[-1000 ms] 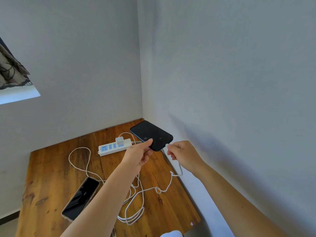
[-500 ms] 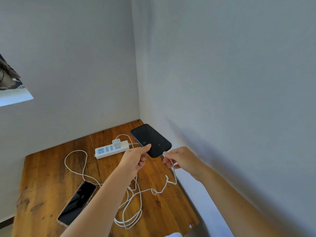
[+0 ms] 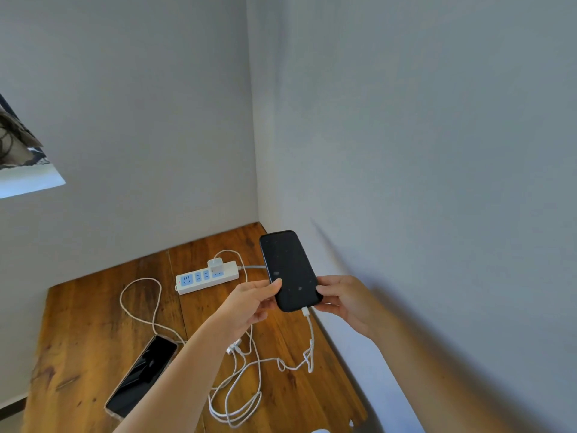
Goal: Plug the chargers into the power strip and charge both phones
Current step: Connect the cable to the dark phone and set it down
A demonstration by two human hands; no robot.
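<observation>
A wooden table is sitting in the corner of two grey walls, its surface strewn with white cabling. A person is reaching both bare arms over it from the near side. Raised above the table's right part, a black phone is being held screen-up between the two hands: the left hand is pinching its left edge with thumb on the glass, while the right hand is gripping the lower right corner. A white cable is sitting plugged into the phone's near end and is trailing down into loose coils on the near part of the table. A second phone is lying flat, screen dark, at the near left, a cable running to its far end. At the far middle, a white power strip with blue sockets is lying near the corner, a white charger standing plugged into its right end.
</observation>
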